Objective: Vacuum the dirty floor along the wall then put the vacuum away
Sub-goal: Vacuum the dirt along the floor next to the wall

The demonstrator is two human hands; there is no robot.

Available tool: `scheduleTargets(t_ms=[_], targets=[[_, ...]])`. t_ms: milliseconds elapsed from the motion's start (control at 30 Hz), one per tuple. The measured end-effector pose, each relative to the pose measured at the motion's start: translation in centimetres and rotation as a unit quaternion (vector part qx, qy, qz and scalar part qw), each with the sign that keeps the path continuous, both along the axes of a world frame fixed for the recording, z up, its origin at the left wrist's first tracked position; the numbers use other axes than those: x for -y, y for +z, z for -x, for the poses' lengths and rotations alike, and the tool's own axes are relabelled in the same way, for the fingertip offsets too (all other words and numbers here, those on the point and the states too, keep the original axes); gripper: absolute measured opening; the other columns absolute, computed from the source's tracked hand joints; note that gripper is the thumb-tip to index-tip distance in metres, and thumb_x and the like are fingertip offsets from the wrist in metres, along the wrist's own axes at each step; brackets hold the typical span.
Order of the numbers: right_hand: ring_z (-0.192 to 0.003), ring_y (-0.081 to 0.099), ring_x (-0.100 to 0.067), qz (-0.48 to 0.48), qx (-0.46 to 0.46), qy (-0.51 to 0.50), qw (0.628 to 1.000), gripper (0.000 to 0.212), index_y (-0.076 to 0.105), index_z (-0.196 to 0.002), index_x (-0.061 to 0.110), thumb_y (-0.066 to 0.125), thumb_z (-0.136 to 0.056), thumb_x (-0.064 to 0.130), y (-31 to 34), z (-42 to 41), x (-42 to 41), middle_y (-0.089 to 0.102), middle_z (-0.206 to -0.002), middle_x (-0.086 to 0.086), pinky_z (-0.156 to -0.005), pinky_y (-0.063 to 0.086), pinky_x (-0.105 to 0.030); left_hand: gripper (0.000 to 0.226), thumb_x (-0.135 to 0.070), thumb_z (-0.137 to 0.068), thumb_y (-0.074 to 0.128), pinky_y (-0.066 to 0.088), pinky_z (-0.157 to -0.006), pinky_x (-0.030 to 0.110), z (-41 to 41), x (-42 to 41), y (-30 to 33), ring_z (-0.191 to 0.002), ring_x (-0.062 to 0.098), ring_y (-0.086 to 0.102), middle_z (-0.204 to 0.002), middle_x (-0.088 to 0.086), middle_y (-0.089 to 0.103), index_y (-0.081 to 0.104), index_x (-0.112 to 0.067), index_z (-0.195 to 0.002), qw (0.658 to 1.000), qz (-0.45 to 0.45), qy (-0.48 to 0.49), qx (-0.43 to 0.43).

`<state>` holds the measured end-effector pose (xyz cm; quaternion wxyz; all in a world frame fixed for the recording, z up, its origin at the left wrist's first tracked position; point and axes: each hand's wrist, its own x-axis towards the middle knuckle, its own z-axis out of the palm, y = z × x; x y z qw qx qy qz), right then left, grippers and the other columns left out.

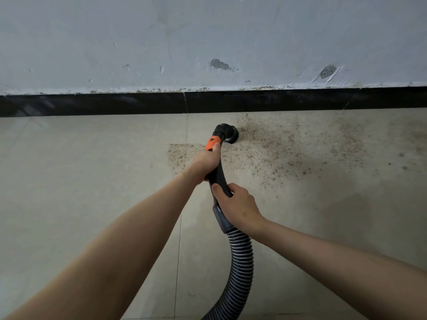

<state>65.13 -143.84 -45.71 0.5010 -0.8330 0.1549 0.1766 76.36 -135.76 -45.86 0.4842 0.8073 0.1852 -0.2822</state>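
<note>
While the person bent toward the wall, both hands held the vacuum's black pipe. The left hand was wrapped tight around it up near the orange band, probably to steer. The right hand was closed around the pipe lower down, just above the bumpy hose, likely to push and keep it steady. The round nozzle sat on the floor close to the black strip under the wall, right at the edge of the brown dirt. Lots of dirt lay to the right, so the cleaning looked far from done.
</note>
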Motion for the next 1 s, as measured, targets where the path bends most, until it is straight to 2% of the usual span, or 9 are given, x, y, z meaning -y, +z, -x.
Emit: scheduleTargets(t_ms=[133,267,433,533,667,800,1000], targets=[[-0.072,0.058,-0.016,-0.019,-0.002,0.032,0.999,0.035,0.052,-0.077,0.021,0.046,-0.096,0.050,-0.1,-1.3,-1.1,0.059,-0.074,0.003,-0.068,0.045,-0.030,0.059,-0.052,-0.099,0.029,0.048,-0.064,0.033,-0.5,-1.9,0.0,-0.082,0.026,0.058,-0.096,0.013,0.056,0.044,-0.001,-0.124,0.999,0.009,0.046,0.001],[-0.070,0.055,-0.015,-0.035,-0.004,0.082,0.996,0.036,0.051,-0.075,0.021,0.047,-0.096,0.049,-0.3,-3.0,-3.4,0.057,-0.072,0.004,-0.066,0.042,-0.029,0.060,-0.051,-0.099,0.030,0.049,-0.072,0.038,-1.2,-5.2,0.3,-0.091,0.029,0.056,-0.105,0.015,0.054,0.042,-0.001,-0.129,0.995,0.011,0.102,0.017],[-0.068,0.053,-0.017,-0.046,-0.004,0.153,0.987,0.039,0.048,-0.068,0.019,0.048,-0.097,0.046,0.1,-4.7,-6.8,0.055,-0.070,0.002,-0.067,0.040,-0.030,0.061,-0.052,-0.098,0.030,0.047,-0.072,0.037,-1.4,-10.1,0.5,-0.091,0.028,0.054,-0.101,0.014,0.053,0.042,0.000,-0.129,0.986,0.005,0.164,0.024],[-0.071,0.054,-0.019,-0.049,-0.013,0.180,0.982,0.040,0.048,-0.068,0.018,0.048,-0.096,0.046,-0.2,-4.5,-8.4,0.054,-0.069,0.002,-0.067,0.040,-0.030,0.061,-0.053,-0.098,0.029,0.045,-0.070,0.037,-0.7,-12.2,0.1,-0.089,0.028,0.053,-0.090,0.011,0.052,0.042,0.000,-0.127,0.981,-0.008,0.191,0.023],[-0.062,0.050,-0.014,-0.052,-0.014,0.192,0.980,0.040,0.046,-0.067,0.019,0.049,-0.096,0.046,-0.3,-3.7,-8.8,0.052,-0.066,0.003,-0.060,0.037,-0.026,0.059,-0.053,-0.098,0.029,0.045,-0.067,0.037,0.2,-13.1,-0.4,-0.089,0.029,0.053,-0.101,0.013,0.052,0.043,-0.002,-0.124,0.979,-0.026,0.202,0.017],[-0.059,0.048,-0.013,-0.053,-0.026,0.187,0.981,0.040,0.045,-0.067,0.019,0.049,-0.096,0.046,0.2,-3.4,-8.5,0.051,-0.064,0.003,-0.061,0.037,-0.027,0.058,-0.051,-0.098,0.031,0.044,-0.057,0.035,0.6,-12.7,0.1,-0.077,0.025,0.054,-0.092,0.011,0.052,0.043,-0.001,-0.125,0.977,-0.031,0.210,-0.008],[-0.067,0.054,-0.015,-0.052,-0.082,0.218,0.971,0.040,0.057,-0.078,0.012,0.051,-0.095,0.048,3.1,-2.9,-9.0,0.058,-0.072,-0.001,-0.065,0.041,-0.030,0.061,-0.050,-0.097,0.035,0.046,-0.071,0.037,2.3,-14.1,1.7,-0.090,0.029,0.052,-0.104,0.013,0.050,0.042,0.002,-0.129,0.966,-0.033,0.255,-0.038]])
